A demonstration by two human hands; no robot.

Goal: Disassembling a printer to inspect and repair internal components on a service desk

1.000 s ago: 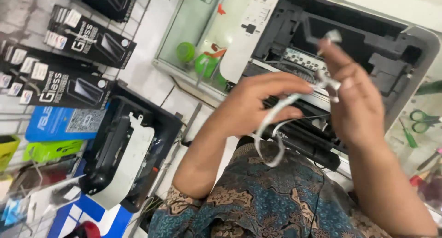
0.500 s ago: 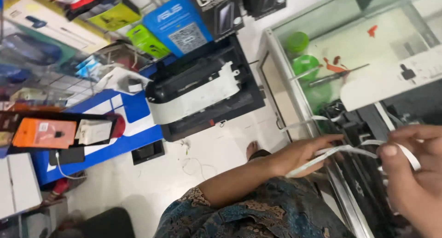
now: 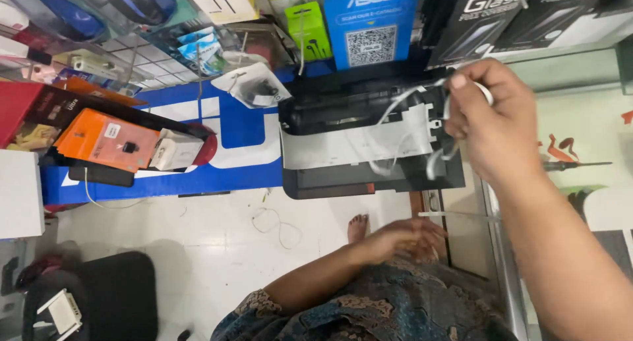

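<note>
My right hand [image 3: 488, 117] is raised at the upper right, pinching a thin white cable [image 3: 395, 110]. The cable droops in loose loops in front of a black printer [image 3: 349, 176] that carries a white sheet. My left hand [image 3: 402, 239] lies lower, over my patterned lap [image 3: 395, 308], with fingers loosely curled and blurred. A thin white strand [image 3: 455, 214] runs just to its right; whether the fingers hold it is unclear. A bare foot [image 3: 358, 227] shows on the tiled floor beside that hand.
A glass display case [image 3: 504, 262] runs along the right. A blue counter [image 3: 198, 176] at the left bears orange and black boxes [image 3: 105, 140]. A black stool [image 3: 119, 295] stands at the lower left, and a loose white wire [image 3: 280, 229] lies on the floor.
The camera has swung further left and down. My right hand has lifted the cable up in front of the printer, and my left hand has dropped toward my lap.
</note>
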